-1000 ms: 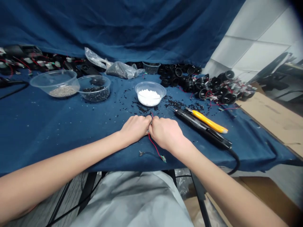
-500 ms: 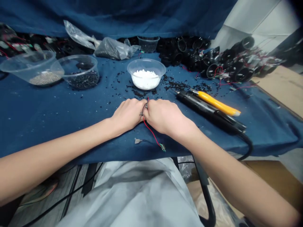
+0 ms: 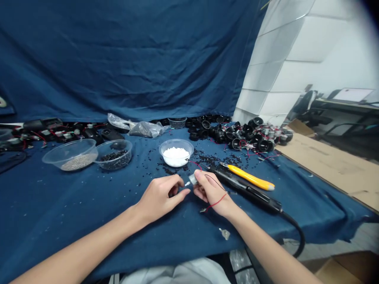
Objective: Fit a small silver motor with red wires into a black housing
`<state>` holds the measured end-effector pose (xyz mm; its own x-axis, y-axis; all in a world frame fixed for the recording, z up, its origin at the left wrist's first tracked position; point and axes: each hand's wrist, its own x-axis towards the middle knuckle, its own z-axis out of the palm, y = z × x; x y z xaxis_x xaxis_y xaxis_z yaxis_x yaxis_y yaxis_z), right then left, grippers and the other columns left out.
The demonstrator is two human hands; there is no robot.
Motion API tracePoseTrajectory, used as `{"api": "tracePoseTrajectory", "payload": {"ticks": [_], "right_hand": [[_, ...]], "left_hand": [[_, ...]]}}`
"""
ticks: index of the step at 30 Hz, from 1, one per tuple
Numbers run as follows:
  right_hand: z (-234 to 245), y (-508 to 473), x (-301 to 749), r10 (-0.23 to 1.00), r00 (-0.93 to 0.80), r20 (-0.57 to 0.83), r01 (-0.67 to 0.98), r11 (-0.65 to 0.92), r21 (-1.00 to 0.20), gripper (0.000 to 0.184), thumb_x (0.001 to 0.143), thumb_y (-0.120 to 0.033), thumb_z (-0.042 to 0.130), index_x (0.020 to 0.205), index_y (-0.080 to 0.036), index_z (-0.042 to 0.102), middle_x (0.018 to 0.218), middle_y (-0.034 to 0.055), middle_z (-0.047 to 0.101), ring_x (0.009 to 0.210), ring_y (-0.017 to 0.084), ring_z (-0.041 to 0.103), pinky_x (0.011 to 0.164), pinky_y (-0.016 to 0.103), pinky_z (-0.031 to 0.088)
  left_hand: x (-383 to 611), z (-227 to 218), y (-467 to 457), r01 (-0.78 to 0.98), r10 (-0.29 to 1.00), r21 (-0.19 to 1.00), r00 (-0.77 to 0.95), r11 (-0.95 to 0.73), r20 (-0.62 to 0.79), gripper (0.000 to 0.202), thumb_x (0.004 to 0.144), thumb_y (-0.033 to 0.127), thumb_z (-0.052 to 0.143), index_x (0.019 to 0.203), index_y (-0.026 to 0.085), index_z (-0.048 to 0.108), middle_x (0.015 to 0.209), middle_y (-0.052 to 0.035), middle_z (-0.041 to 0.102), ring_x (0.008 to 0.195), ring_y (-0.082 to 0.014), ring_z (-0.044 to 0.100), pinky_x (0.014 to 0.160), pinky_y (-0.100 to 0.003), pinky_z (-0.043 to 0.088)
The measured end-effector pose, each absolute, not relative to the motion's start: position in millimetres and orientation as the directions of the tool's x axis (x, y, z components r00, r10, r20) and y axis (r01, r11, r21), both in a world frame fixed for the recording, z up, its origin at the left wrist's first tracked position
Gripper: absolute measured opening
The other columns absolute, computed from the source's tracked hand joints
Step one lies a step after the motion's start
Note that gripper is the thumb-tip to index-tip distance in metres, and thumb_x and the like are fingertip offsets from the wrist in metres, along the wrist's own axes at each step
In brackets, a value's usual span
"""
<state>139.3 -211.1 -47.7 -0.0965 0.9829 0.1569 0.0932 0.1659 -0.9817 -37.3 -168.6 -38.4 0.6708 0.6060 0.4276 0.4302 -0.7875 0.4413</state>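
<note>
Pinched between thumb and fingers of my right hand is a small silvery motor. A small white piece sits on its end, pointing left toward my other hand. Red and black wires run from the motor over the right wrist; a small board hangs on the red wire. My left hand is just left of the motor, its fingers curled and its thumb apart, with nothing visible between them. Beyond both hands stands a clear bowl of small white pieces.
At right lie a black corded electric screwdriver and a yellow-handled knife. Two clear bowls, one with metal bits and one with black screws, stand left. Black housings pile behind. A small flat piece lies near the edge.
My hands were pressed together around the wired part; now they are apart, with the motor showing in my right hand. The view has tilted up, showing more of the blue curtain.
</note>
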Motion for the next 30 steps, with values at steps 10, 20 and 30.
{"api": "tracePoseTrajectory", "payload": {"ticks": [10, 20, 30], "right_hand": [[-42.1, -192.9, 119.5, 0.938, -0.111, 0.327, -0.027, 0.326, -0.945, 0.042, 0.092, -0.054, 0.045, 0.07, -0.019, 0.039, 0.056, -0.0079, 0.033, 0.047, 0.006, 0.031, 0.044, 0.019, 0.028], [-33.1, -182.4, 141.4, 0.736, 0.378, 0.562, 0.059, 0.586, -0.808, 0.043, 0.091, -0.054, 0.045, 0.067, -0.019, 0.045, 0.047, -0.0065, 0.04, 0.039, 0.007, 0.032, 0.037, 0.019, 0.024], [2.8, -234.4, 259.7, 0.542, 0.704, 0.459, -0.068, 0.695, -0.716, 0.037, 0.085, -0.05, 0.058, 0.069, -0.017, 0.054, 0.05, -0.0028, 0.05, 0.04, 0.008, 0.041, 0.036, 0.018, 0.03]], "left_hand": [[-39.5, -28.6, -175.3, 0.26, 0.691, 0.682, 0.533, -0.683, 0.489, 0.023, 0.094, 0.025, 0.049, 0.076, 0.014, 0.058, 0.066, 0.0014, 0.054, 0.06, -0.0095, 0.047, 0.061, -0.022, 0.038], [-34.2, -26.8, -159.6, 0.054, 0.73, 0.965, 0.665, -0.257, 0.157, 0.037, 0.093, 0.046, 0.044, 0.088, 0.012, 0.058, 0.061, 0.0, 0.055, 0.052, -0.0105, 0.049, 0.049, -0.02, 0.039], [97.6, 0.5, -107.3, 0.28, 0.3, 0.107, 0.903, -0.954, 0.308, 0.014, 0.09, 0.02, 0.046, 0.083, 0.015, 0.058, 0.083, -0.0068, 0.063, 0.079, -0.0216, 0.057, 0.071, -0.032, 0.043]]}}
